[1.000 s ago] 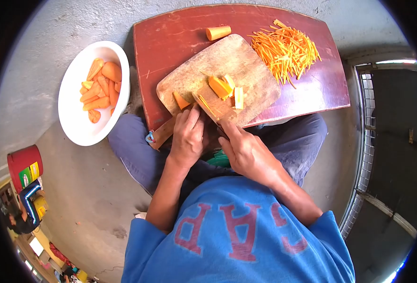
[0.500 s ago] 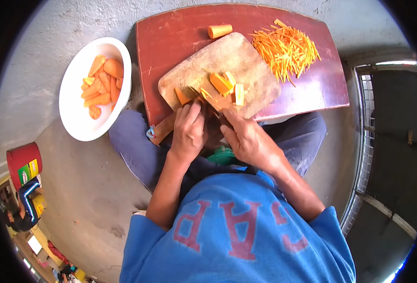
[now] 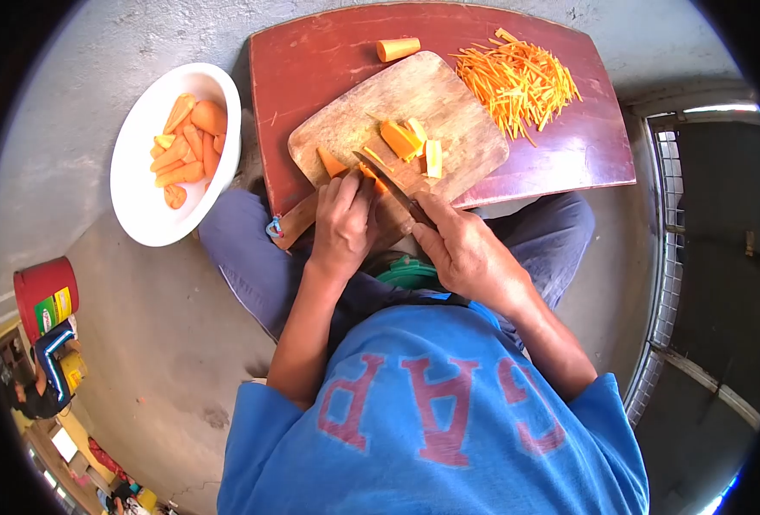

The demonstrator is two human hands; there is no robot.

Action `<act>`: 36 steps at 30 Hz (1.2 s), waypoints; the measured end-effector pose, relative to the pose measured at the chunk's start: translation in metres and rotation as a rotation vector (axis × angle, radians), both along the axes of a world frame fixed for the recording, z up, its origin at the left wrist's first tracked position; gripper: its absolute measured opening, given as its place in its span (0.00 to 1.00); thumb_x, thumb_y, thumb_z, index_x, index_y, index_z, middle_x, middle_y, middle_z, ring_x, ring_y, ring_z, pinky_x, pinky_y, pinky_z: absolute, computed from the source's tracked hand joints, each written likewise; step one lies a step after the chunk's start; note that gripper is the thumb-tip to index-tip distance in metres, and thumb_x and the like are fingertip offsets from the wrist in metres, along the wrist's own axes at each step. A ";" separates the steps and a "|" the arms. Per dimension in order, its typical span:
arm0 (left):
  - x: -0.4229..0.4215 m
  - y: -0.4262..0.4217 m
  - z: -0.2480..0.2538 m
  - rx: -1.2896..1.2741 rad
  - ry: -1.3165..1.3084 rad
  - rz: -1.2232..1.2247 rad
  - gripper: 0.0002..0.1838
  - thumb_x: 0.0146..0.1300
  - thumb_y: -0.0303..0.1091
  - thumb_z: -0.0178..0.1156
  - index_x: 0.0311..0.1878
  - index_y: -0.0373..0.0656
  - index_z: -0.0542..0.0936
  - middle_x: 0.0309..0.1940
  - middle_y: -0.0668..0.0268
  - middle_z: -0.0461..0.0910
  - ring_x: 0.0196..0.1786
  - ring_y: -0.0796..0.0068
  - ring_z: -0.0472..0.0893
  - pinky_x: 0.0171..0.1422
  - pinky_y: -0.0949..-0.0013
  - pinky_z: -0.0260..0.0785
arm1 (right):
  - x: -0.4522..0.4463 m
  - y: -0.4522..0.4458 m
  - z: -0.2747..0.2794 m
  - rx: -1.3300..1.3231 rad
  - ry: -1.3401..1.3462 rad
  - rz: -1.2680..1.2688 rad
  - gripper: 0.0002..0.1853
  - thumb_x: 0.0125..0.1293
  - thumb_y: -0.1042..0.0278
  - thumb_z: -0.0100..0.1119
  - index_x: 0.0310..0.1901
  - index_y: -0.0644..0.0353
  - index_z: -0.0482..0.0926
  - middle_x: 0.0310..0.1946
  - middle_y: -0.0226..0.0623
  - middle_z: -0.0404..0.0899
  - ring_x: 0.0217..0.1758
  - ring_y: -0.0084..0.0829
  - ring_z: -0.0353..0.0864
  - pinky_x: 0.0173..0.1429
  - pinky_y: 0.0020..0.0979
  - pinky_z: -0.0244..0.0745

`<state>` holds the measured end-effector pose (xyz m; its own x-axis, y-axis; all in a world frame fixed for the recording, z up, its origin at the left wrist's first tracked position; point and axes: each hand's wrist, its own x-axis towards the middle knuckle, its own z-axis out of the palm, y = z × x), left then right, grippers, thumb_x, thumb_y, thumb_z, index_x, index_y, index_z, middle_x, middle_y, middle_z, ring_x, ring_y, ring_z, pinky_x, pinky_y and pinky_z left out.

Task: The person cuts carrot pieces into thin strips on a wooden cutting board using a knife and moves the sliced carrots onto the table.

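My right hand (image 3: pixel 476 257) grips a knife (image 3: pixel 395 190), its blade slanting up and left over the near edge of the wooden cutting board (image 3: pixel 337 133). Bent fingers of my left hand (image 3: pixel 343 225) press on a piece of carrot (image 3: pixel 380 185), mostly hidden beside the blade. A pointed carrot end (image 3: pixel 331 161) lies just beyond those fingers. Farther up the board rest carrot chunks (image 3: pixel 401 140) and an upright-looking pale slab (image 3: pixel 433 159). The board's handle (image 3: pixel 294 225) sticks out at lower left, with a blue cord loop on its end.
The board lies on a red table (image 3: pixel 311 51). A heap of carrot strips (image 3: pixel 519 84) and a carrot stub (image 3: pixel 398 49) are on it. At left stands a white basin (image 3: pixel 131 202) of peeled carrots (image 3: pixel 182 154). A red bucket (image 3: pixel 45 296) and another person (image 3: pixel 49 369) are farther left.
The knife and my right hand have shifted slightly right and down, so more of the blade shows. My left hand stays on the carrot piece. The view has tilted slightly.
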<state>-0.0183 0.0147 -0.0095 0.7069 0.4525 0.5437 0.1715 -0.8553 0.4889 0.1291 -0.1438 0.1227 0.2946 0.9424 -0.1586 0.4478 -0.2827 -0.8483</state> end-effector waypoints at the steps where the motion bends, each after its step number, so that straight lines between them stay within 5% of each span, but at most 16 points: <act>1: -0.001 0.000 0.000 0.005 0.000 0.002 0.19 0.65 0.19 0.72 0.60 0.28 0.88 0.56 0.52 0.85 0.50 0.49 0.83 0.55 0.48 0.74 | -0.001 0.001 0.002 -0.012 0.007 0.000 0.18 0.86 0.71 0.60 0.71 0.68 0.76 0.47 0.69 0.86 0.55 0.71 0.88 0.54 0.55 0.82; 4: -0.001 0.001 -0.001 -0.009 0.020 0.002 0.18 0.65 0.21 0.71 0.58 0.28 0.88 0.56 0.51 0.85 0.50 0.50 0.82 0.54 0.49 0.74 | -0.001 0.003 0.000 -0.020 -0.002 0.003 0.18 0.83 0.73 0.62 0.68 0.70 0.74 0.43 0.74 0.85 0.53 0.76 0.86 0.52 0.63 0.81; 13: -0.002 0.000 0.002 -0.016 0.017 -0.003 0.18 0.66 0.22 0.67 0.58 0.28 0.89 0.58 0.51 0.85 0.51 0.49 0.83 0.56 0.49 0.74 | 0.003 0.025 -0.036 0.158 -0.037 0.047 0.18 0.82 0.75 0.63 0.67 0.72 0.75 0.45 0.72 0.85 0.52 0.75 0.87 0.52 0.61 0.83; 20: -0.002 -0.003 -0.005 -0.020 -0.015 0.028 0.17 0.68 0.20 0.69 0.60 0.28 0.88 0.58 0.51 0.84 0.51 0.48 0.83 0.57 0.48 0.74 | 0.000 0.008 -0.011 -0.014 0.057 -0.034 0.14 0.82 0.74 0.63 0.61 0.70 0.74 0.43 0.73 0.83 0.52 0.77 0.84 0.51 0.61 0.80; 36: -0.003 -0.001 0.000 -0.143 -0.014 0.040 0.19 0.66 0.18 0.72 0.60 0.32 0.88 0.64 0.44 0.82 0.59 0.41 0.84 0.66 0.45 0.79 | 0.004 0.003 -0.003 -0.034 0.057 -0.015 0.19 0.82 0.74 0.63 0.69 0.69 0.74 0.47 0.72 0.85 0.55 0.75 0.86 0.54 0.60 0.81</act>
<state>-0.0209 0.0142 -0.0095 0.6792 0.5538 0.4817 0.1966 -0.7696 0.6075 0.1335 -0.1411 0.1193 0.2979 0.9318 -0.2074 0.3945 -0.3180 -0.8621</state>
